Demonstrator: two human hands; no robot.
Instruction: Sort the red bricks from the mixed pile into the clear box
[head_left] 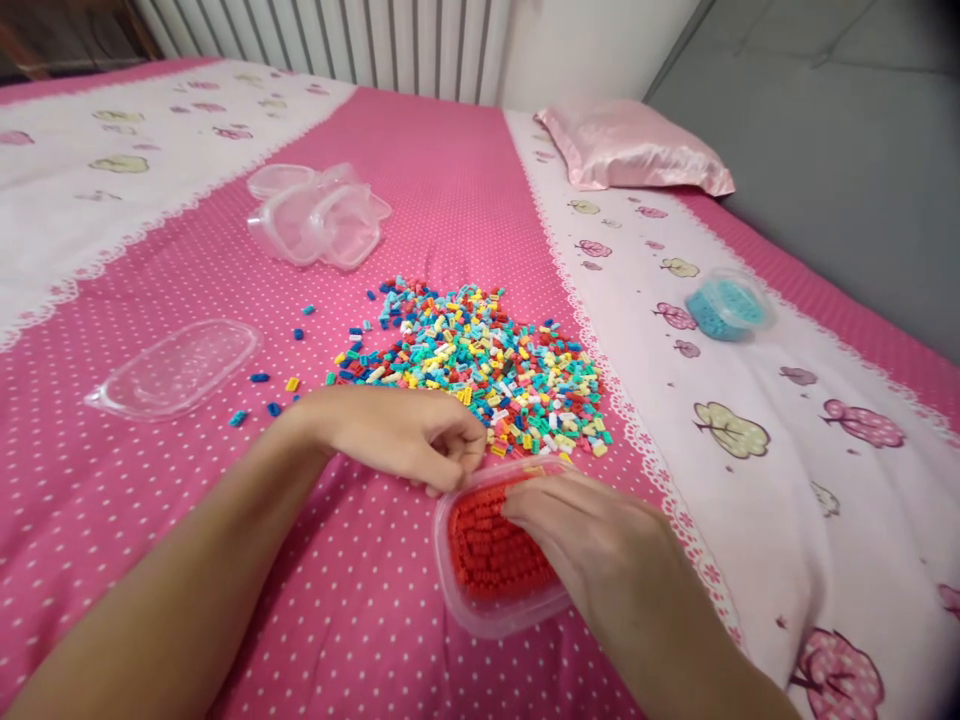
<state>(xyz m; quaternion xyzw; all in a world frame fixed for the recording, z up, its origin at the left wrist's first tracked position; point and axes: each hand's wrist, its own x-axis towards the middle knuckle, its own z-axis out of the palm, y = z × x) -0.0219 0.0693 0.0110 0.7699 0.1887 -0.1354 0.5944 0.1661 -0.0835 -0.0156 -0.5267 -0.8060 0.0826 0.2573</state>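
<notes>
A clear plastic container [480,622] on the bedspread holds red toy bricks [491,550] laid in rows. My right hand [600,530] reaches over its right side with fingers pinched together above the red bricks; what they hold, if anything, is hidden. Curled at the container's far left corner is my left hand [412,440], its thumb against the fingers near the rim. I cannot make out anything in it. Just beyond both hands spreads a loose pile of small multicoloured toy bricks [480,350].
Several clear empty containers [319,220] are heaped at the back left. A clear lid [180,368] lies at the left, near a few stray bricks. To the right stands a container of light blue pieces [724,305]. A pink pillow [634,145] rests near the wall and radiator [337,45].
</notes>
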